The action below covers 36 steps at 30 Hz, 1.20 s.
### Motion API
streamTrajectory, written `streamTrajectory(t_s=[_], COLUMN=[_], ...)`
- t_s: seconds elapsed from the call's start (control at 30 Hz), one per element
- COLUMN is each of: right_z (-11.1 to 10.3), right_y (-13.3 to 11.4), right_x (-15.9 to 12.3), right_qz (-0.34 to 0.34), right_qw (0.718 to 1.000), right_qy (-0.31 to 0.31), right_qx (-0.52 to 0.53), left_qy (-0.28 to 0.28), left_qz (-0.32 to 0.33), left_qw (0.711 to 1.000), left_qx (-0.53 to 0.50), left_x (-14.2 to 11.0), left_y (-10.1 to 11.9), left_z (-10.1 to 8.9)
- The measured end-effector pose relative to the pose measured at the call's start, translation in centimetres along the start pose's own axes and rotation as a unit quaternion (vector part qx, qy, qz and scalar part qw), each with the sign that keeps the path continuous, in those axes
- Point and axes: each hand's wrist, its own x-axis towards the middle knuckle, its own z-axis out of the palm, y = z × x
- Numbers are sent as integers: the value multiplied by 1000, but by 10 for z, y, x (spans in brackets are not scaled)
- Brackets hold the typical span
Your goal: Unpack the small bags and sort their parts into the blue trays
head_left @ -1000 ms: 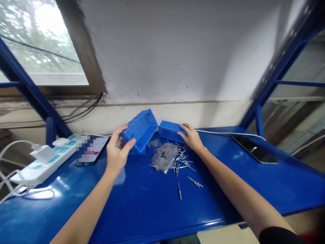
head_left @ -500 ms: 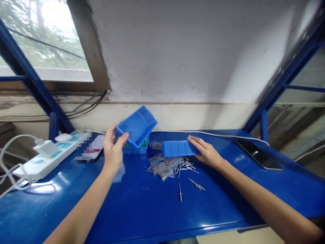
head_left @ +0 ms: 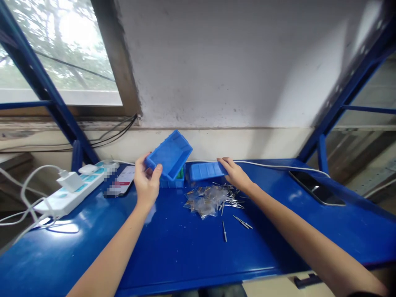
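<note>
Blue bin (head_left: 170, 153) sits tilted in the left hand (head_left: 147, 179), pinched at its near end; probably light, stiff, kinda slick, so I'd grab the rim. Right hand (head_left: 236, 174) grips a second bin (head_left: 204, 170).

Glossy blue bench (head_left: 185, 260): white power strip (head_left: 63, 203), lit phone (head_left: 125, 178) left; lower blue bin (head_left: 178, 184) rear; clear packets (head_left: 202, 202), metal pins (head_left: 232, 201) centre; dark phone (head_left: 316, 187) right

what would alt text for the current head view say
A person's left hand holds a tilted, open-topped blue plastic bin; the right hand holds a ribbed, rectangular blue plastic bin. Nearer the viewer, clear plastic packets and thin silver metal pins lie on a glossy blue table.
</note>
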Motion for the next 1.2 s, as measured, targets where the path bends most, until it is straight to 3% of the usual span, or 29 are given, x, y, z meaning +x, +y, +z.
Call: streamTrajectory(t_s=[0.07, 0.13, 0.23, 0.33, 0.4, 0.5, 0.6, 0.73, 0.8, 0.83, 0.9, 0.97, 1.2], right_z=[-4, -10, -18, -26, -31, -37, -37, -31, -27, -25, -22, -19, 7], right_y=[-1, 1, 12, 35, 54, 78, 93, 102, 105, 106, 107, 108, 94], right_x=[-12, -24, -35, -35, -32, -27, -24, -23, -25, -27, -32, -36, -40], right_qz=[-13, 24, 163, 305, 401, 520, 589, 640, 641, 637, 625, 614, 573], right_qw=[999, 997, 975, 928, 887, 827, 778, 726, 721, 723, 734, 744, 768], right_qy=[-6, 14, 95, 175, 196, 162, 101, 56, 62, 71, 97, 125, 220], right_qx=[30, 71, 119, 122, 118, 140, 192, 246, 256, 256, 248, 232, 184], left_qy=[-12, -37, -114, -184, -228, -294, -305, -288, -326, -368, -460, -512, -541], left_qz=[-14, -25, -15, 4, 3, -38, -66, -56, 4, 51, 134, 165, 170], left_qw=[1000, 999, 992, 979, 967, 933, 919, 917, 901, 877, 802, 743, 702], left_qx=[8, 19, 48, 84, 116, 205, 241, 271, 288, 306, 356, 398, 432], left_x=[1, 2, 4, 11, 19, 32, 36, 23, 12, 7, -2, -6, 8], left_y=[-2, -2, 1, 5, 6, 3, -4, -4, 0, 2, 4, 2, -14], left_z=[-2, -2, 6, 26, 46, 81, 110, 121, 117, 114, 110, 108, 120])
